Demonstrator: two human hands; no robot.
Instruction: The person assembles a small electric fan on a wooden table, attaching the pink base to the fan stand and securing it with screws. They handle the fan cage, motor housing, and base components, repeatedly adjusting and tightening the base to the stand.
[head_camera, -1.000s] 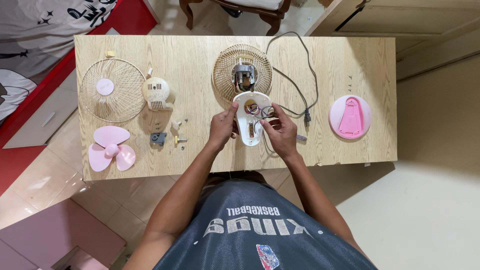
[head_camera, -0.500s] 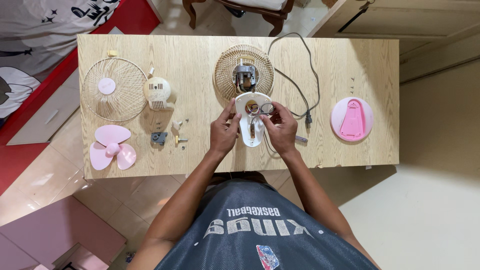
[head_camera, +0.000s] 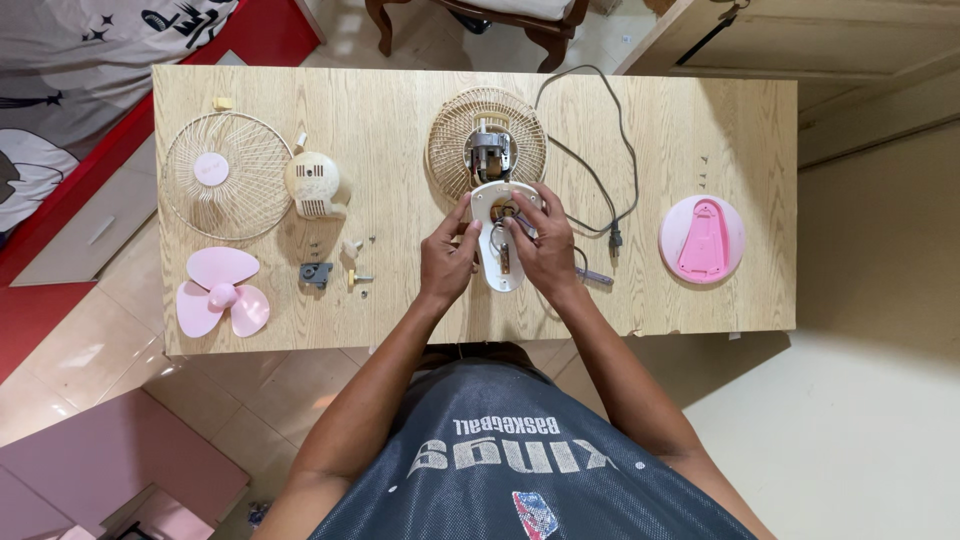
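Since 0.5 s ago: right hand (head_camera: 545, 250) moved onto the white fan neck housing (head_camera: 497, 270), just below the rear grille (head_camera: 487, 140), fingers apparently pinching its wires. Left hand (head_camera: 445, 262) grips the housing's edge.

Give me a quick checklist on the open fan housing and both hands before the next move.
1. Left hand steadying the white fan housing at its left edge: ok.
2. Right hand on the housing, fingers at the wires inside: ok.
3. Wires tucked fully inside the housing: cannot tell, the fingers hide them.
4. Power cord unplugged, its plug lying on the table: ok.
5. Loose screws kept in a container: not ok, they lie bare on the table left of the left hand.
6. Rear grille with the motor lying flat above the housing: ok.
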